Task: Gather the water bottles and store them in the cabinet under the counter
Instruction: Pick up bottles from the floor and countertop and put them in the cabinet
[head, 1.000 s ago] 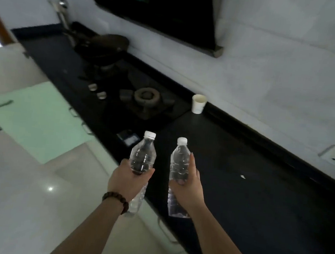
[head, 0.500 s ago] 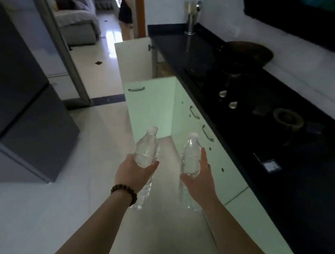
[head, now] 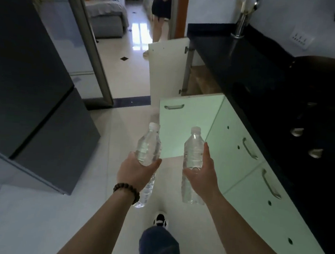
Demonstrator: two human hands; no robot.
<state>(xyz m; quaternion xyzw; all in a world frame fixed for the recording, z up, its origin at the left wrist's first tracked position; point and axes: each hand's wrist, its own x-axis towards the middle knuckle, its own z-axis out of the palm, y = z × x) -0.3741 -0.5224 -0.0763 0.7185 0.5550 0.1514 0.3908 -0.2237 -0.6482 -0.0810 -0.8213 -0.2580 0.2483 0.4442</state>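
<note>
**Two water bottles carried beside the open cabinet doors**

Two clear water bottles with white caps are held upright at the centre of the frame, above the pale floor [head: 56, 208]. The left bottle [head: 148, 145] is gripped round its middle by the left hand [head: 137, 171], whose fingers and thumb are curled about it; a dark beaded bracelet [head: 126, 190] is worn on that wrist. The right bottle [head: 193, 151] is held by the right hand [head: 203, 174], with the thumb laid up its right side and the fingers wrapped behind it. The two bottles are kept apart from each other, with neither touching the cabinet.

Just beyond the bottles, a pale green cabinet door [head: 186, 126] with a metal handle is seen swung out into the walkway. Further back, a white cabinet door [head: 167, 70] is also seen standing open. Along the right side of the frame, the closed cabinet fronts [head: 257, 194] are lined below the black tabletop [head: 238, 60]. A dark pan [head: 326, 79] is seen on the tabletop at the upper right, and a metal holder with a ladle [head: 243, 18] at its far end.

A dark refrigerator [head: 28, 96] is seen on the left. At the bottom centre, a trouser leg [head: 157, 246] and a dark-and-white shoe [head: 160, 219] are seen. In the doorway at the top, the lower body of another person [head: 161, 8] is visible, with a grey sofa [head: 107, 16] beyond.
</note>
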